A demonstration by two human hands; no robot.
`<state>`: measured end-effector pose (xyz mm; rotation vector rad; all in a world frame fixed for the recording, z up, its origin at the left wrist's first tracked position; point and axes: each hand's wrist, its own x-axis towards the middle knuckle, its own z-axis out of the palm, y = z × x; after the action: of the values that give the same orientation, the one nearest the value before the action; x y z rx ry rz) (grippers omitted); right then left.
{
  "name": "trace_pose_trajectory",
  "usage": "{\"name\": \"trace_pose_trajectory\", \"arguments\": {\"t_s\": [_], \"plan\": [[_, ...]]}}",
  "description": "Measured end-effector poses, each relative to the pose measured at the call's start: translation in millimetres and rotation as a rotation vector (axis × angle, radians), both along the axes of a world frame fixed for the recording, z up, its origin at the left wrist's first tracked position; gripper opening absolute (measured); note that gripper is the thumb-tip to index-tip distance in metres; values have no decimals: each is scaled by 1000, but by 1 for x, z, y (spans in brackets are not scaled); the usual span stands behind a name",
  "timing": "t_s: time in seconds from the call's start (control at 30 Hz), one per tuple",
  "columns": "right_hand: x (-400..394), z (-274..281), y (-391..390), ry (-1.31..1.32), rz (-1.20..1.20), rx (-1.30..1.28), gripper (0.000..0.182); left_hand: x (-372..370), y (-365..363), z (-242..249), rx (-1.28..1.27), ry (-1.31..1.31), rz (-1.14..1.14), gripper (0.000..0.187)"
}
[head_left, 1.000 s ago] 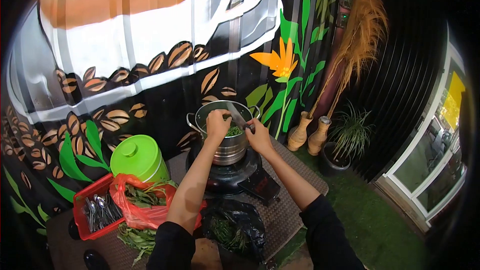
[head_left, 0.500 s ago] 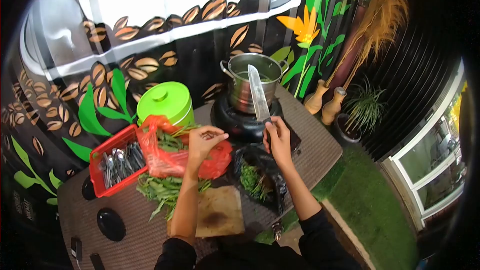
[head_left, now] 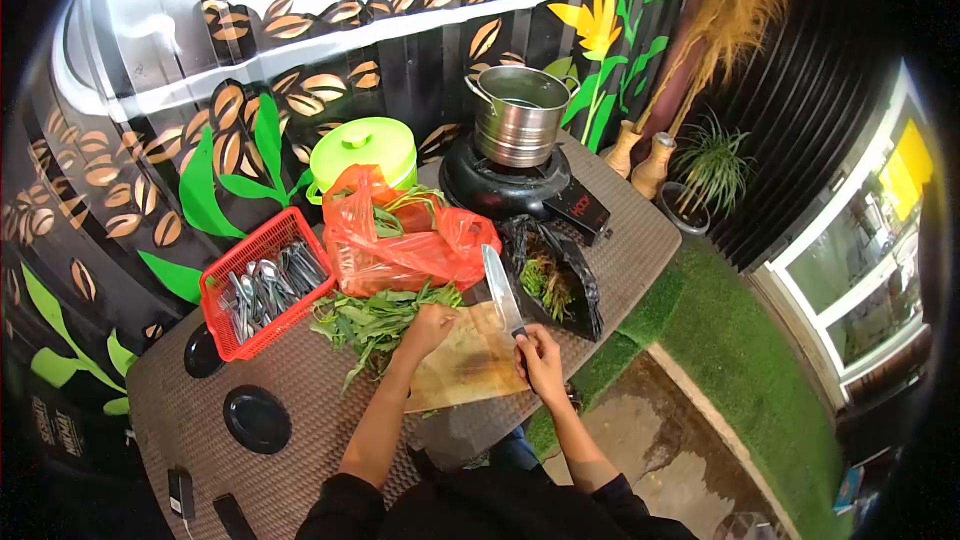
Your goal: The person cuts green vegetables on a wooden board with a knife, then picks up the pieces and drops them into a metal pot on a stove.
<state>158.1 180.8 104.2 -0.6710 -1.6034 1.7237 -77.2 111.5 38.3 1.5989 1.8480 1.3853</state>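
Observation:
My right hand (head_left: 541, 362) is closed round the black handle of a knife (head_left: 501, 287), whose blade points up and away over the right side of the wooden cutting board (head_left: 450, 370). Over the board's upper left corner is my left hand (head_left: 430, 328), its fingers bent together beside a heap of green leaves (head_left: 370, 325); whether they hold anything is too small to tell. Behind the board lies a red plastic bag (head_left: 400, 255) with greens in it. An open black bag (head_left: 585, 290) with green stems stands to the right.
A steel pot (head_left: 520, 125) sits on a black stove (head_left: 490, 180) at the back. Further left are a lime green lidded container (head_left: 365, 148), a red basket (head_left: 222, 325) of cutlery and two black round lids (head_left: 256, 420). A phone (head_left: 233, 517) lies near the front left edge.
Both hands and the knife have come down from near the pot to the cutting board. The view has shifted, so more of the board and floor shows.

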Motion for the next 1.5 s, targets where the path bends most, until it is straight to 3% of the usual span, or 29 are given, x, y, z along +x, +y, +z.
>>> {"name": "trace_pose_trajectory", "arguments": {"t_s": [0.07, 0.13, 0.2, 0.33, 0.53, 0.7, 0.77, 0.87, 0.9, 0.93, 1.0, 1.13, 1.23, 1.3, 1.4, 1.47, 1.5], "plan": [[10, -3, -18, -36, -24, -31, 11, 8, 8, -8, -139, 393, 251, 12], [20, -6, -32, -52, -50, -14, 11, 16, 14, -12, -157, 455, 340, 10], [28, -7, -44, -84, -76, 11, 12, 20, 18, -12, -20, 680, 487, 7], [39, -8, -55, -123, -89, 0, 13, 21, 21, -13, -25, 811, 558, 8], [49, -28, -51, -150, -105, -8, 13, 23, 8, 20, -224, 462, 477, 8], [37, -47, -51, -223, -27, 78, 13, 9, -8, 45, 83, 184, 322, 12], [25, -60, -53, -224, -37, 177, 15, 8, -16, 70, 113, 91, 240, 14], [2, -46, -63, -202, -89, 104, 14, -3, -17, 92, 141, -50, 117, 19], [-12, -76, -57, -169, -178, 311, 16, -6, -16, 99, 155, -149, 65, 19], [-21, -85, -55, -167, -180, 311, 16, -8, -16, 106, 169, -247, 11, 20], [-37, -88, -54, -243, -143, 503, 17, -9, -18, 121, 159, -203, 19, 20], [-47, -83, -59, -347, -125, 457, 19, -2, -22, 143, 227, -127, 54, 20], [-28, -67, -61, -334, -146, 353, 19, 1, -26, 135, 126, -287, 5, 21], [-16, -77, -52, -298, -219, 380, 20, 7, -26, 126, 69, -579, 14, 24], [5, -83, -38, -199, -336, 459, 18, 24, -27, 127, -39, -738, -27, 23], [24, -52, -41, -147, -249, 171, 15, 36, -24, 120, -49, -772, -5, 22], [30, -48, -40, -118, -224, 145, 14, 41, -22, 116, -46, -757, -4, 23]]}}
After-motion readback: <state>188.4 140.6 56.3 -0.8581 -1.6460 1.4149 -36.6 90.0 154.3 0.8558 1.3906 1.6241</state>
